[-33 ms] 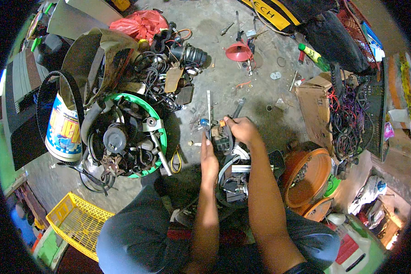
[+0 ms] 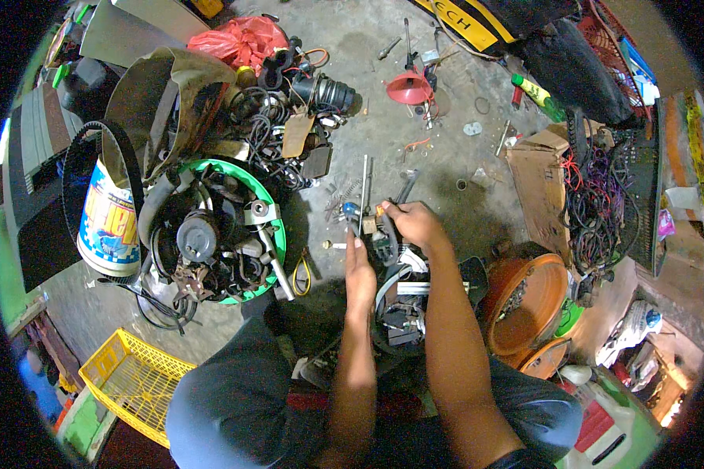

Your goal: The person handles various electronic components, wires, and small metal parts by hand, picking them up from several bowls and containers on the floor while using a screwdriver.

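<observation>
Both my hands meet over the floor between my knees, at a small dark mechanical part (image 2: 385,242) with a curved black edge and a tan block. My left hand (image 2: 360,273) is at its left side, fingers pointing away from me and closed against it. My right hand (image 2: 416,224) grips its far right side, thumb beside a small orange piece (image 2: 381,210). A slim metal rod (image 2: 365,181) sticks out past my left fingertips, with a blue piece (image 2: 351,209) beside it. Just below lies a larger assembly (image 2: 401,320) of dark and silvery parts, partly hidden by my right forearm.
At left, a green basin (image 2: 280,238) of greasy parts stands by a white bucket (image 2: 105,227); a yellow crate (image 2: 133,391) is nearer. Orange bowls (image 2: 551,285) and a cardboard box (image 2: 536,184) with wires flank me at right. A red funnel (image 2: 408,88) lies ahead.
The metal rod has shifted right and now leans slightly right. My left hand has moved a little rightward, and the part has turned between my hands. My right hand stays nearly in place.
</observation>
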Action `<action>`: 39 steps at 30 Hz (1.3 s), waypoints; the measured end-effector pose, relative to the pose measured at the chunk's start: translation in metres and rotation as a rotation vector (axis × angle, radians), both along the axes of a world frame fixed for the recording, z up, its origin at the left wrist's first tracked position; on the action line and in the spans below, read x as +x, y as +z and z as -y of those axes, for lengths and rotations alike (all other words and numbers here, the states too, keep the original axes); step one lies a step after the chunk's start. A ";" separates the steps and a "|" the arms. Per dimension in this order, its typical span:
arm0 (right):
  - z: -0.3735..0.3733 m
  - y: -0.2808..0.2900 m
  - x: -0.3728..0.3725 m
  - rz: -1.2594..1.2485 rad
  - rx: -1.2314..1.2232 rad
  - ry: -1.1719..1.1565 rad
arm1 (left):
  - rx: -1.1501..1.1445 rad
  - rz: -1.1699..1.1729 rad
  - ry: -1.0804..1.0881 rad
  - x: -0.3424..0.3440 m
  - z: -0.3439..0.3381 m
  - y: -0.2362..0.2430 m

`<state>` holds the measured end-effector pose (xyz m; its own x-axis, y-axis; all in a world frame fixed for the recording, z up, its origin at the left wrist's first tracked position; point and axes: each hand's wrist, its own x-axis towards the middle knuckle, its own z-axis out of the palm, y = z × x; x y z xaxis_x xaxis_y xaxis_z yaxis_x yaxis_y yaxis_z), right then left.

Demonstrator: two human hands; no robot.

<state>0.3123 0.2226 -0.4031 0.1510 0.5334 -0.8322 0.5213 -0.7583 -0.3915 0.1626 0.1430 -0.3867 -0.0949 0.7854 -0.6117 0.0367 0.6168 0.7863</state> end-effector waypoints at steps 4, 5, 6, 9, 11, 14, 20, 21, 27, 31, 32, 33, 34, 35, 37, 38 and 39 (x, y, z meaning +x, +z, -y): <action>0.005 -0.017 0.002 -0.019 0.059 0.045 | -0.022 0.073 0.048 0.002 -0.002 0.003; 0.008 -0.019 0.004 -0.052 0.061 0.019 | -0.031 0.093 0.064 0.003 -0.003 0.004; 0.009 -0.017 0.001 -0.090 0.063 -0.001 | -0.045 0.109 0.089 0.001 -0.004 0.006; 0.014 -0.010 -0.005 -0.228 0.089 -0.060 | -0.098 0.178 0.187 0.001 -0.008 0.011; 0.018 -0.008 -0.004 -0.336 0.123 -0.094 | -0.153 0.250 0.282 0.006 -0.014 0.016; 0.014 0.011 -0.011 -0.552 0.130 -0.214 | -0.171 0.491 0.448 0.005 -0.016 0.019; 0.002 0.057 -0.027 -0.433 0.142 -0.190 | -0.074 0.725 0.562 0.003 -0.025 0.025; 0.002 0.070 -0.027 -0.352 0.212 -0.115 | -0.102 0.776 0.625 0.003 -0.029 0.037; 0.013 0.142 -0.041 -0.260 0.571 0.154 | -0.139 0.976 0.663 -0.013 -0.037 0.102; 0.024 0.221 -0.068 -0.132 0.601 0.362 | -0.089 1.106 0.621 -0.039 -0.033 0.117; 0.029 0.235 -0.074 -0.161 0.638 0.381 | -0.063 1.127 0.611 -0.044 -0.032 0.122; 0.034 0.241 -0.079 -0.140 0.682 0.414 | -0.032 1.129 0.605 -0.047 -0.033 0.133; 0.037 0.254 -0.081 -0.113 0.741 0.448 | -0.006 1.131 0.583 -0.047 -0.032 0.150; 0.042 0.266 -0.081 -0.084 0.796 0.481 | 0.016 1.133 0.565 -0.047 -0.026 0.166; 0.052 0.318 -0.087 -0.064 0.862 0.548 | 0.087 1.141 0.526 -0.054 -0.024 0.197; 0.057 0.340 -0.088 -0.053 0.889 0.579 | 0.096 1.176 0.499 -0.056 -0.025 0.209; 0.059 0.357 -0.081 -0.072 0.925 0.605 | 0.093 1.213 0.456 -0.054 -0.025 0.231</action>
